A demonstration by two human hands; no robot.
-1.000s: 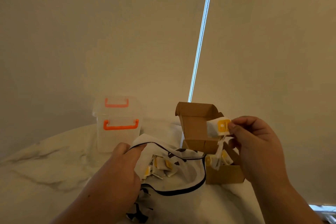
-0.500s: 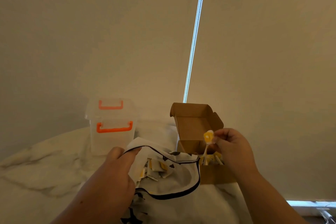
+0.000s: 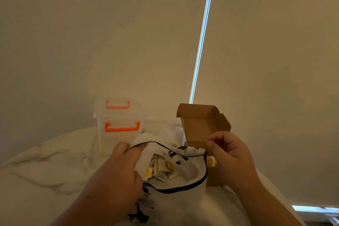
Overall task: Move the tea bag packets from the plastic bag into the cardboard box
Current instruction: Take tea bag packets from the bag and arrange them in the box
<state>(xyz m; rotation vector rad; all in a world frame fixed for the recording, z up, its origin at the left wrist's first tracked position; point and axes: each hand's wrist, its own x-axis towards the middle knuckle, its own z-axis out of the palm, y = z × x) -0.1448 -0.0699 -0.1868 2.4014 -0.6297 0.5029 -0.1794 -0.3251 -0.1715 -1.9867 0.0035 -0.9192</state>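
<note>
- Now the right hand sits low at the cardboard box, at about 3 o'clock from the bag mouth; a second ago it held a yellow-tagged packet up in front of the open lid.
- Its fingers are curled and pinched at the box's near flap, and whether anything is left between them cannot be told.
- One tea bag packet shows just under that hand, at the box edge; my guess is it has just been dropped in.
- Meanwhile the left hand stays clamped on the rim of the plastic bag, holding it open at 9 o'clock.
- More packets lie inside the bag, so the job is part done.
- A clear bin with orange handles stands on the surface at 11 o'clock, untouched.
</note>
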